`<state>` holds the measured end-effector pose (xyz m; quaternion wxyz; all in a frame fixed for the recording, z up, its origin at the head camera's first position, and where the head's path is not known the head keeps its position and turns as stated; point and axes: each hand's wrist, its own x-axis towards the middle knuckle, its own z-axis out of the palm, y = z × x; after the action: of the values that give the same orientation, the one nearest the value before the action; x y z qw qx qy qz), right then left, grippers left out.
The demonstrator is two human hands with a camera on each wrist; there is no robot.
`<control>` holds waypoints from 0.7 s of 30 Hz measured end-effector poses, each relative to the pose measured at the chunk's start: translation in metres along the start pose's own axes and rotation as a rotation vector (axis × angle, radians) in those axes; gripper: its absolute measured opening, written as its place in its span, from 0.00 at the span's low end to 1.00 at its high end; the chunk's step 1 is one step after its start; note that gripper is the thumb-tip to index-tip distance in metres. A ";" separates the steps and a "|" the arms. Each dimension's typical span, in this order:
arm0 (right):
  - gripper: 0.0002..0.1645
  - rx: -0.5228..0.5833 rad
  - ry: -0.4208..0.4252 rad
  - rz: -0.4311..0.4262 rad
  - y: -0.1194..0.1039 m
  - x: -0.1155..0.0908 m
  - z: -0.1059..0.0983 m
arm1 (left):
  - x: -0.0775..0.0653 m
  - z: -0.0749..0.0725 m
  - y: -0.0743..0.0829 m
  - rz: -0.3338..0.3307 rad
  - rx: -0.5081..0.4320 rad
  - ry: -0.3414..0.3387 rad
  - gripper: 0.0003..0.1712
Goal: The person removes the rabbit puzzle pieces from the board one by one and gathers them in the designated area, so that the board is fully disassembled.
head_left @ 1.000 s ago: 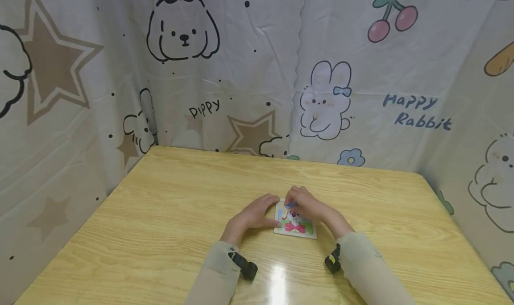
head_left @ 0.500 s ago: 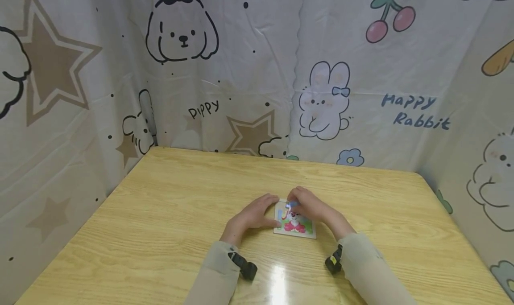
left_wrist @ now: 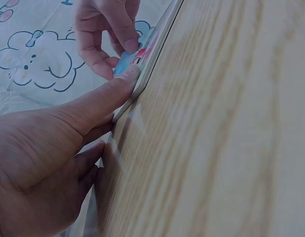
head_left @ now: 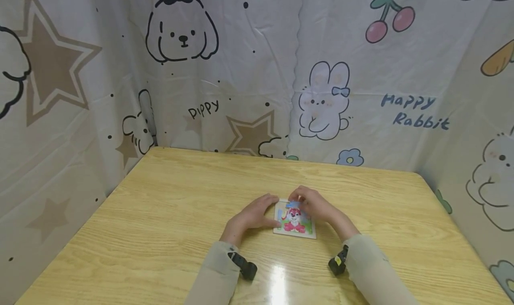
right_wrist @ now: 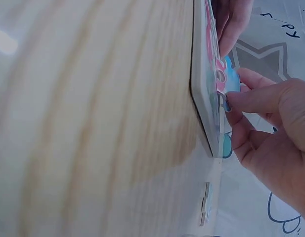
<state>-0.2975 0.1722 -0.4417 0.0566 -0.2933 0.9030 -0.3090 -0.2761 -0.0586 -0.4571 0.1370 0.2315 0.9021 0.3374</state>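
A small square jigsaw puzzle board (head_left: 295, 236) lies on the table, showing a pink and white cartoon animal on green and blue. My left hand (head_left: 253, 213) holds its left side, the thumb pressing on the front-left part and the fingers at the far-left corner. At the far edge, my right hand (head_left: 315, 204) pinches a blue puzzle piece (right_wrist: 232, 76) between thumb and fingers. In the left wrist view that blue piece sits partly behind the left thumb (left_wrist: 125, 81). The right hand hides the board's far-right corner in the head view.
Light wood table (head_left: 180, 198) surrounds the board. A small flat piece (right_wrist: 205, 203) lies on the table beyond the board in the right wrist view. Patterned curtains (head_left: 249, 73) stand behind and at both sides. Each wrist carries a black camera (head_left: 247, 269).
My right hand has shifted slightly right, uncovering more of the animal's head and of the blue piece at the far edge. The left hand and the board have stayed put.
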 end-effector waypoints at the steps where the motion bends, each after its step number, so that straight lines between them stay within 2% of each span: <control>1: 0.17 0.004 0.002 -0.005 0.001 0.000 0.000 | 0.000 0.000 0.000 0.000 0.001 -0.002 0.44; 11: 0.16 -0.002 0.019 -0.075 -0.001 0.001 -0.002 | -0.001 -0.002 0.003 -0.010 0.004 -0.006 0.44; 21: 0.16 0.080 0.071 -0.023 0.003 -0.006 -0.002 | -0.001 -0.001 0.003 -0.027 -0.005 -0.008 0.44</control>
<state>-0.2948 0.1784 -0.4427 0.0327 -0.2901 0.8878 -0.3559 -0.2743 -0.0578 -0.4538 0.1458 0.2204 0.9038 0.3367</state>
